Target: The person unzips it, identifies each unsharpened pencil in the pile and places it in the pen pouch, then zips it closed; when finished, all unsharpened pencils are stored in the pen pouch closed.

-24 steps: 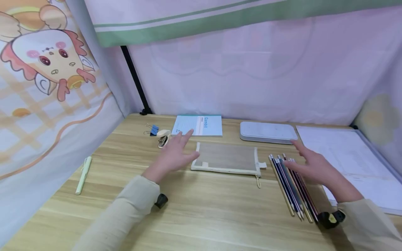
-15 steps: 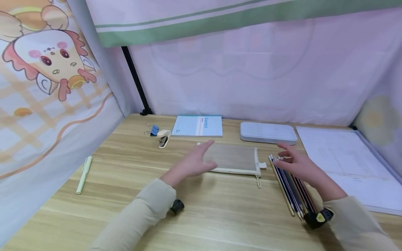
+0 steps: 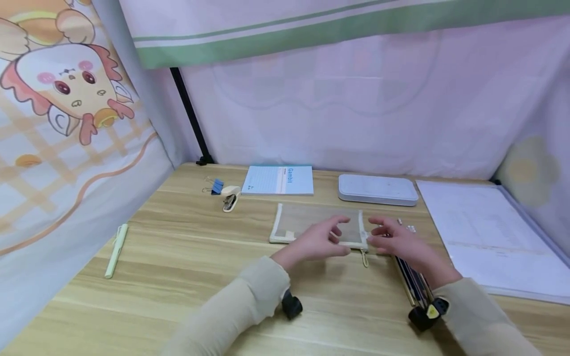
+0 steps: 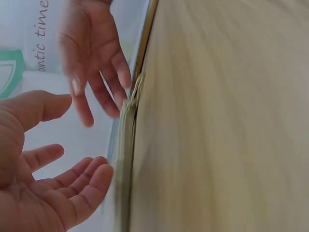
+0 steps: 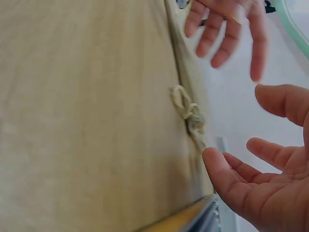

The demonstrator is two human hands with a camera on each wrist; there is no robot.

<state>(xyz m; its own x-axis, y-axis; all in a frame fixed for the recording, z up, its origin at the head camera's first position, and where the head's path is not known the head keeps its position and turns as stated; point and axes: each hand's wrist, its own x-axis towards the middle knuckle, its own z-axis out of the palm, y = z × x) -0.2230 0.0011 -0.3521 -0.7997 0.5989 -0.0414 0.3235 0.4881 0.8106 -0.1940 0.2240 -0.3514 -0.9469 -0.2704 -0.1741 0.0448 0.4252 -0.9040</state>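
Observation:
A flat mesh zipper pouch (image 3: 303, 216) with pale edging lies mid-table, a looped zipper pull (image 3: 364, 258) at its near right corner. Over its right half hovers my left hand (image 3: 317, 241), fingers loosely bent and holding nothing. My right hand (image 3: 405, 247) faces it from just beyond the pouch's right end, also holding nothing and covering part of a bundle of pencils (image 3: 411, 282). In the right wrist view, the fingertips of my right hand (image 5: 270, 181) are right by the pouch's cord pull (image 5: 193, 118). The left wrist view shows both palms turned toward each other above the pouch edge (image 4: 125, 145).
Along the back sit blue binder clips (image 3: 216, 187), a small stapler (image 3: 230, 197), a light blue notebook (image 3: 276, 179) and a white case (image 3: 378, 189). Papers (image 3: 498, 242) lie at the right. A pale green pen (image 3: 117, 251) is at the left. Fabric curtains enclose the table.
My left hand has moved right, from near the stapler to over the pouch. My right hand has come left from above the pencils toward the pouch's right end. The hands are now close together.

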